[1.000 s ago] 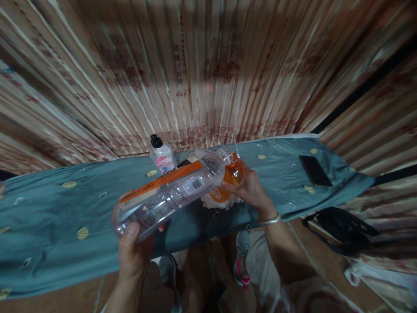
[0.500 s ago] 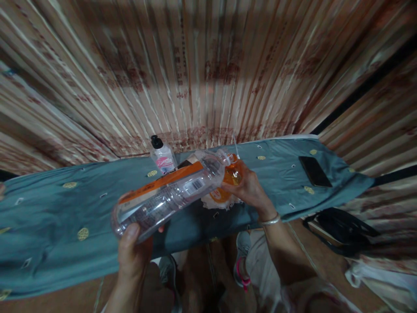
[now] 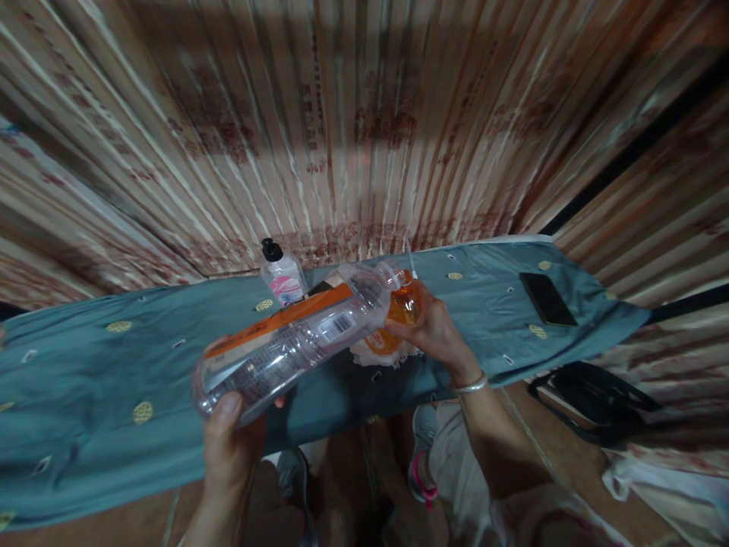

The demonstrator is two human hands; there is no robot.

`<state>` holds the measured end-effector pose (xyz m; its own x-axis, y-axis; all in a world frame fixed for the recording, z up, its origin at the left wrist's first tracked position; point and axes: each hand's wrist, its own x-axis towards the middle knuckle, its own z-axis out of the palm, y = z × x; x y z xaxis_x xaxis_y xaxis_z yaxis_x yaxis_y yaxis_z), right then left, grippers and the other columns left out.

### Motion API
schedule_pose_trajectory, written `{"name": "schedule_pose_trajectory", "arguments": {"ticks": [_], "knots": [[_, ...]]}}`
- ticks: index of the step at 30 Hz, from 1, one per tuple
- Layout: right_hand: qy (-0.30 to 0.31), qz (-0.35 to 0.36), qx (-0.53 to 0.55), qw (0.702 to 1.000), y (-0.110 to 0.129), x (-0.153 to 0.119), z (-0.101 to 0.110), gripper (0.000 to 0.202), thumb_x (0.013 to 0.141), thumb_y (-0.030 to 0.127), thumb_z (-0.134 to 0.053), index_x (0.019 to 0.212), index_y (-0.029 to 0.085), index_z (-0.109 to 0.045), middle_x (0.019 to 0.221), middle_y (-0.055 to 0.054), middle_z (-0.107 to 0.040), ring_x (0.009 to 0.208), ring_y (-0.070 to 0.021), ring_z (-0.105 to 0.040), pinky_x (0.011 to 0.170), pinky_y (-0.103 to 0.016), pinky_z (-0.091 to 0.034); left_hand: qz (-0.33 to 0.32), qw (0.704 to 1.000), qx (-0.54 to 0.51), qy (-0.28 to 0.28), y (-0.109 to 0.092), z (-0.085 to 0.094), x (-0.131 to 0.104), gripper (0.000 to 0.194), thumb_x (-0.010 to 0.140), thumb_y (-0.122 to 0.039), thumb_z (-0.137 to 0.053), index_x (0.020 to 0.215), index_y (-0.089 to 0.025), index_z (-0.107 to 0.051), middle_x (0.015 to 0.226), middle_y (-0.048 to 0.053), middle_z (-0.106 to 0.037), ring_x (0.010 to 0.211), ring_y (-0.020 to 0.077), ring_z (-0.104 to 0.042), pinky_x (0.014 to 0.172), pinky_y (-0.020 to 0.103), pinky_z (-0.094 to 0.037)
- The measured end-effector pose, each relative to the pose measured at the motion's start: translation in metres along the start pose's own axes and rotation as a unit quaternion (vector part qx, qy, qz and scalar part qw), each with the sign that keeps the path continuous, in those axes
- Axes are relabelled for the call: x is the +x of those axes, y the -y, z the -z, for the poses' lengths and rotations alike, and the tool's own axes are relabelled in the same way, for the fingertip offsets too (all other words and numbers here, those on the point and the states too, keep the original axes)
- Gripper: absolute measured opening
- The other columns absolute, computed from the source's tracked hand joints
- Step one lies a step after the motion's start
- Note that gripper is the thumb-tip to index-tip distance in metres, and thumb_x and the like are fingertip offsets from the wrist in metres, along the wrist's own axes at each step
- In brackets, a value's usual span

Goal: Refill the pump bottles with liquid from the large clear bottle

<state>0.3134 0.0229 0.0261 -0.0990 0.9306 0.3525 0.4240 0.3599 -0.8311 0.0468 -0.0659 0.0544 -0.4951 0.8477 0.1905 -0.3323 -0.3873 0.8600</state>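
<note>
My left hand [image 3: 231, 441] is closed round the base of a large clear plastic bottle [image 3: 296, 365] with an orange label strip and a barcode. The bottle is tilted, its neck pointing up and to the right. Close to that neck is the mouth of an orange bottle [image 3: 402, 311]; whether the two rims touch I cannot tell. Wrapped round the orange bottle's side is my right hand [image 3: 433, 330], with a bracelet on the wrist. Beneath the orange bottle lies a pale, ragged-edged piece [image 3: 379, 357], partly hidden.
A clear bottle with a black pump top [image 3: 283, 277] stands at the back. A dark phone [image 3: 547, 298] lies at the right on the teal cloth-covered table [image 3: 74, 387]. Curtains [image 3: 342, 137] hang behind, and a black bag [image 3: 589, 399] is on the floor at right.
Both hands keep their hold and the bottles stay almost in the same pose. The whole view has shifted very slightly.
</note>
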Motion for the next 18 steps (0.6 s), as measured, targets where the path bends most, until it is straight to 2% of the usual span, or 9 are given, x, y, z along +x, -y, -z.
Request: {"name": "schedule_pose_trajectory", "arguments": {"ticks": [5,15,18], "knots": [[0.002,-0.009,0.003,1.0,0.0017,0.0001,0.0001,0.07,0.072,0.047,-0.092,0.129,0.023,-0.06,0.115,-0.01,-0.081,0.106,-0.0307,-0.079,0.094,-0.043,-0.063,0.0,1.0,-0.004,-0.005,-0.0001,-0.0002,0.0001,0.046,0.056,-0.038,-0.098,0.093,-0.024,-0.073,0.085,-0.001,-0.071,0.056,0.0184,-0.065,0.035,0.027,-0.054],[0.004,-0.022,0.004,1.0,0.003,-0.0002,0.0012,0.067,0.071,0.046,-0.092,0.126,0.022,-0.061,0.114,-0.01,-0.081,0.104,-0.0308,-0.079,0.092,-0.043,-0.063,-0.01,1.0,-0.001,0.028,0.0007,0.0009,0.0012,0.04,0.061,-0.043,-0.094,0.087,-0.021,-0.073,0.077,0.0,-0.071,0.048,0.0171,-0.063,0.037,0.028,-0.055],[-0.001,-0.016,0.009,1.0,0.004,-0.0002,0.0009,0.067,0.071,0.047,-0.092,0.125,0.022,-0.062,0.113,-0.009,-0.082,0.102,-0.0302,-0.079,0.093,-0.043,-0.064,-0.009,1.0,0.006,0.019,0.0002,0.0001,0.0011,0.042,0.06,-0.043,-0.095,0.088,-0.021,-0.073,0.079,0.001,-0.072,0.05,0.0178,-0.063,0.036,0.027,-0.054]]}}
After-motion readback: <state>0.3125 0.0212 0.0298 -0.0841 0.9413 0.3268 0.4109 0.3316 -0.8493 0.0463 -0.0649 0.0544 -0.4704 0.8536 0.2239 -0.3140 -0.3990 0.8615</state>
